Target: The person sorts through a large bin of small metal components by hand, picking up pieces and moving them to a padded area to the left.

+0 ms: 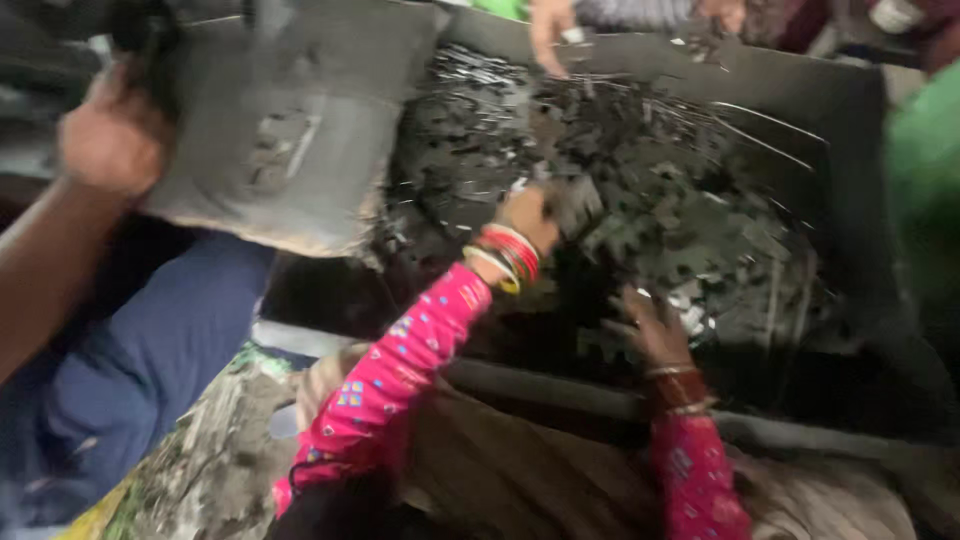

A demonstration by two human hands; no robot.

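Left hand grips what looks like one dark metal piece above the scrap heap; right hand, fingers spread, rests on pieces just below. Blur hides finer detail.

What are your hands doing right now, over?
Left hand in the pile of small dark metal pieces, grip blurred. Right hand resting on the pile lower down. Another person's hand tilts a grey tray at the left, crowding the pile.
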